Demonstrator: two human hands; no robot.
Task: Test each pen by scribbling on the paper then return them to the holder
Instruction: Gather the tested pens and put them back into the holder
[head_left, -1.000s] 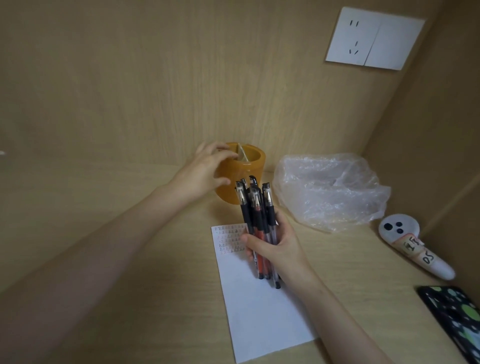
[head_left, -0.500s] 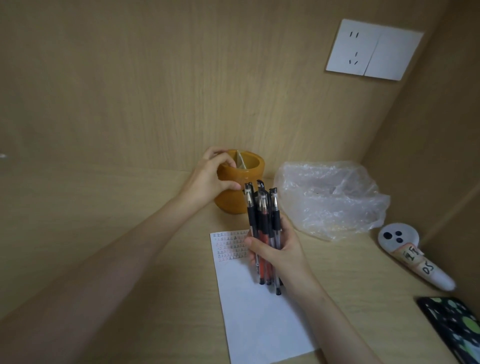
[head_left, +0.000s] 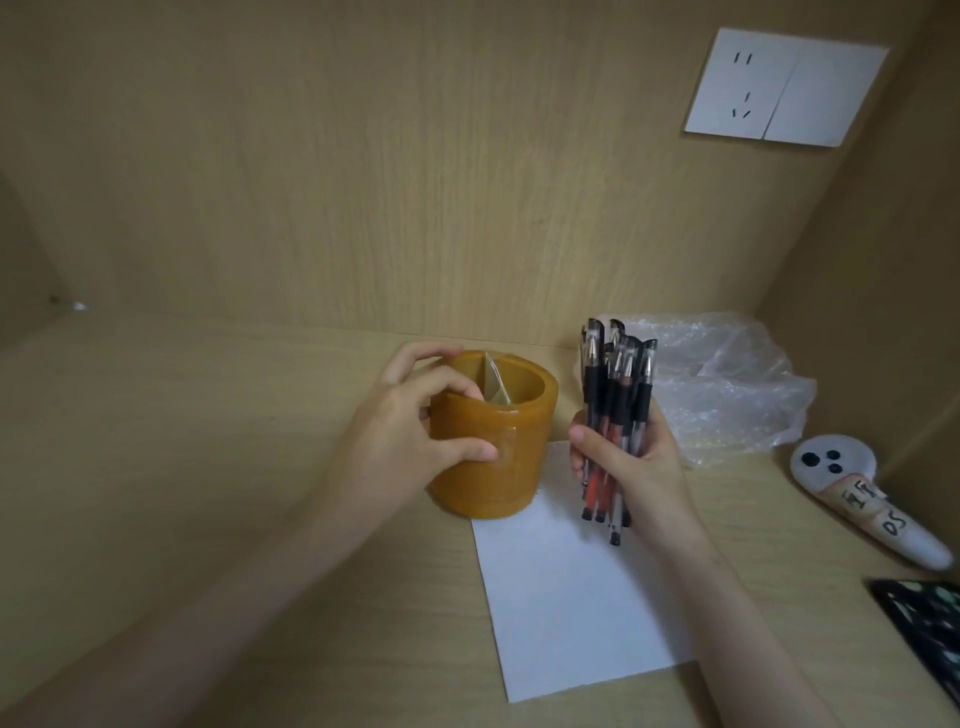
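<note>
Head view shows the risks running from the wooden surface (head_left: 208, 467) down to the small parts. The white paper (head_left: 571, 613) lies loose near the front edge of the surface. The amber holder (head_left: 498, 457) seems to sit on the paper's far left corner, so dragging the holder could pull or crease the sheet. The holder is gripped from one side only. A push from pens going in off-centre, or catching on the divider inside it, could tip it toward the crumpled bubble wrap (head_left: 727, 395) by the back right corner. The pens (head_left: 615, 395) are the likeliest trouble. They are bunched as one uneven bundle with some lower ends hanging further than others, so loosening the grip to feed them in could let one slide out onto the paper and roll.

The left hand (head_left: 400, 441) reaches in from the left and grips the holder. Its thumb presses across the front wall, its forefinger hooks over the rim and the other fingers curl round the far side. The right hand (head_left: 639, 467) stands just right of the holder, fingers wrapped tightly round the middle of the bundle. The pens are held upright, clip ends up, above the far end of the paper. None shows inside the holder.
</note>
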